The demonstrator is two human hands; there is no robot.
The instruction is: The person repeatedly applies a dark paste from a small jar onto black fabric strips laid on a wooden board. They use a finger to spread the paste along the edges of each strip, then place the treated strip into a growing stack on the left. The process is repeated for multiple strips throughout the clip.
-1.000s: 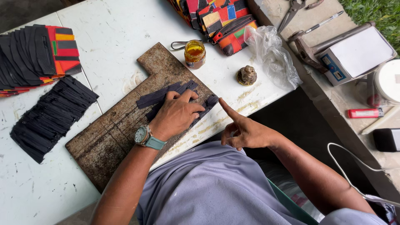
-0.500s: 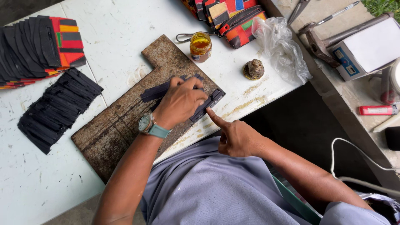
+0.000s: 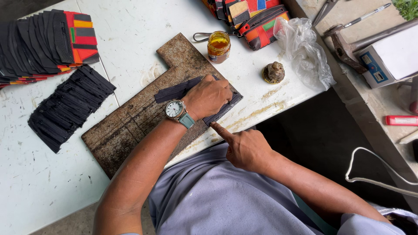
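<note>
While left hand [image 3: 208,96] presses strip [image 3: 174,91], jar [image 3: 218,46] holds amber liquid.

The person wears a loose, pale grey-blue shirt [image 3: 217,200] with short sleeves that leave both forearms bare. A wristwatch [image 3: 176,109] sits on the left wrist, just behind the left hand [image 3: 209,96]: round white dial, silver case, teal-green strap. The right hand [image 3: 246,148] wears nothing.

white box [image 3: 394,54] with blue label, right bench edge | clear plastic bag [image 3: 305,52], crumpled, counter's far right | red flat packet [image 3: 400,120], right edge
</note>
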